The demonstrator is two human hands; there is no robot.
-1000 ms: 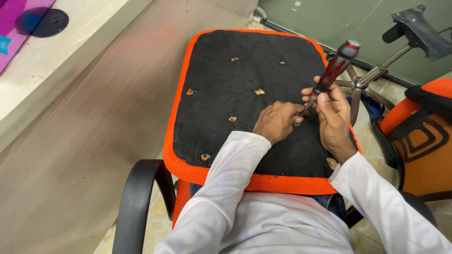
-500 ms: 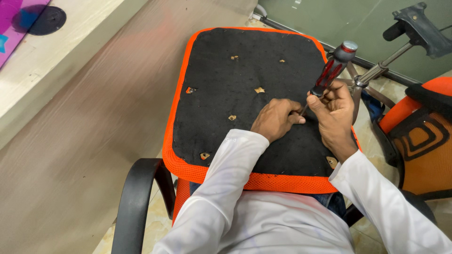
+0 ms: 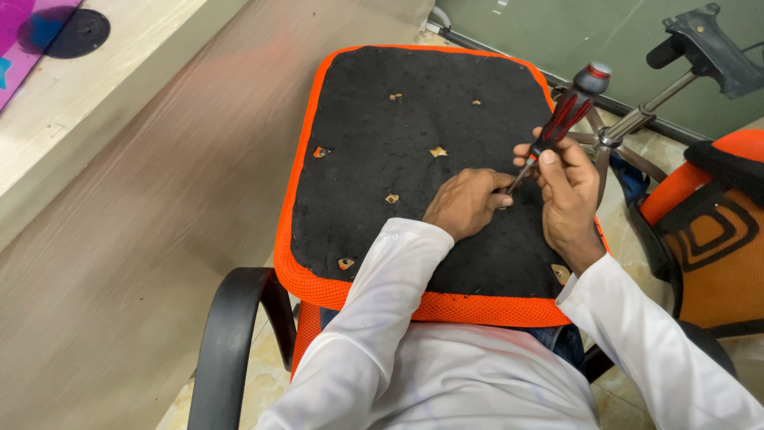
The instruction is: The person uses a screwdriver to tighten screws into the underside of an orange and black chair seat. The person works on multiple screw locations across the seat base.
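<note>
**Screwdriver at work on an upturned seat**

Nearest: white sleeves (image 3: pixel 382 318), reaching out over the near edge of the seat (image 3: pixel 414 143). Black felt on top, orange mesh round the rim, lying flat with its underside up. Under the near left corner, a black armrest (image 3: pixel 227 342).

Past the sleeves, both hands close together near the right edge. Left hand (image 3: pixel 465 203) lying curled on the felt, fingertips pinched at the metal tip of the screwdriver (image 3: pixel 561 119). Can't tell what sits under those fingers, maybe a screw. Right hand (image 3: pixel 569 191) closed round the low end of the red and black handle, thumb pressed on it. Tool leaning up and away to the right, grey cap highest.

Little holes (image 3: pixel 438 151) dotted over the felt, most toward the middle and the left edge, one by the near right corner.

Could slip: tip held at a slant, so a hard push might make it skid off and poke the left fingers, which sit right at the point. Might also scratch the felt or lose a small part down the right side.

Lots of free felt to the left and far side. Tight on the right: chair base (image 3: pixel 637 119) and an orange chair back (image 3: pixel 716 231) just beside that edge. Wooden board (image 3: pixel 143 199) beside the left edge.
</note>
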